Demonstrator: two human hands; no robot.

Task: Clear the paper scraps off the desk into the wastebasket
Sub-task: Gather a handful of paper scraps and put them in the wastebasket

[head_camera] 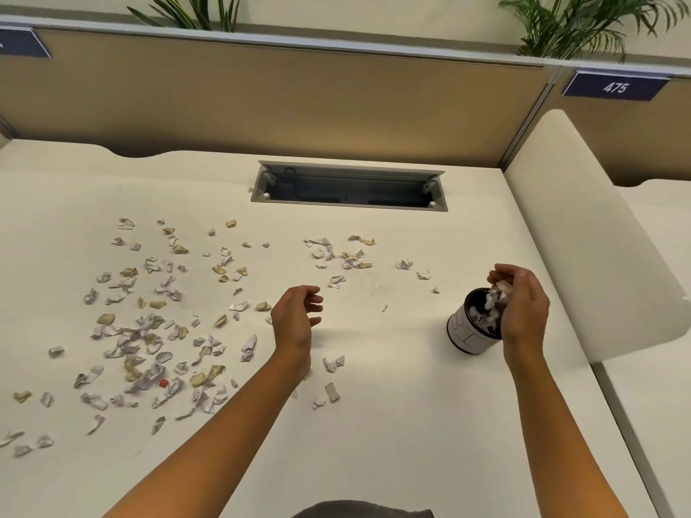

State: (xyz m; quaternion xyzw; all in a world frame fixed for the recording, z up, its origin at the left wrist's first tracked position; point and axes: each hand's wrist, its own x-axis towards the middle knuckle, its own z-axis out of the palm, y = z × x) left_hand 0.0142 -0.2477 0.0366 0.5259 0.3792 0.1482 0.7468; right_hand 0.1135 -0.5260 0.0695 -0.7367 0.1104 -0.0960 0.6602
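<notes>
Several white and tan paper scraps (149,330) lie scattered over the left and middle of the white desk (374,424). A smaller cluster of scraps (344,254) sits further back. A small round wastebasket (467,334), white with a dark inside, stands at the right with scraps in it. My right hand (523,304) hovers over its mouth, fingers curled round a few scraps (501,289). My left hand (297,315) floats above the desk's middle, fingers loosely curled and holding nothing.
An open cable tray (349,188) is sunk into the desk at the back. A tan partition wall (261,99) closes the far side. A white divider panel (598,237) stands at the right edge. A small red bit (163,383) lies among the scraps.
</notes>
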